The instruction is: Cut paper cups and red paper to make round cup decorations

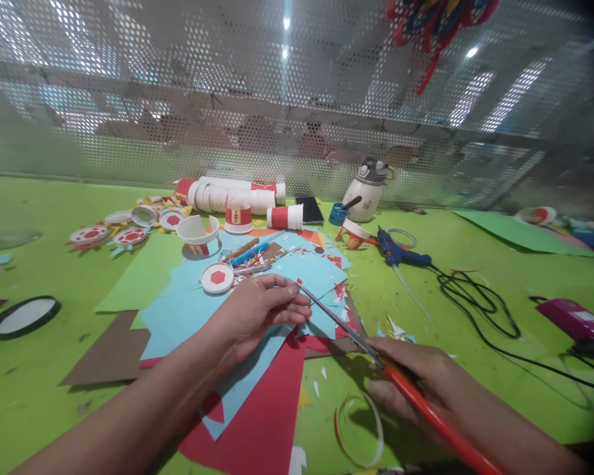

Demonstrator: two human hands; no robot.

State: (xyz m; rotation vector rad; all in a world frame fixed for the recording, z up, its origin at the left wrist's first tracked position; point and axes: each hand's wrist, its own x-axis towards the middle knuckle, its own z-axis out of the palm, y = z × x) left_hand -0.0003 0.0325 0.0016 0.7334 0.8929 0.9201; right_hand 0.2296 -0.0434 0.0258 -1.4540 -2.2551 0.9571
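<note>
My right hand [416, 376] is closed around scissors [346, 328] with long grey blades and an orange-red handle. Their tips reach up to the fingertips of my left hand [270, 303], whose thumb and index finger are pinched together. A tiny red speck shows by those fingertips; whether it is held, I cannot tell. Under my left hand lie light blue paper sheets [173, 297] and a red sheet [272, 409]. Just beyond it is a white paper disc [217, 278] with a red hexagon, beside several pens [250, 253].
Stacked paper cups [232, 196], a cut cup [198, 234] and turtle-like paper pieces [89, 235] lie at the back left. A bottle [366, 194], a blue glue gun [400, 253] with its cord and a purple device [579, 323] are on the right. A cut ring [379, 429] lies near the front.
</note>
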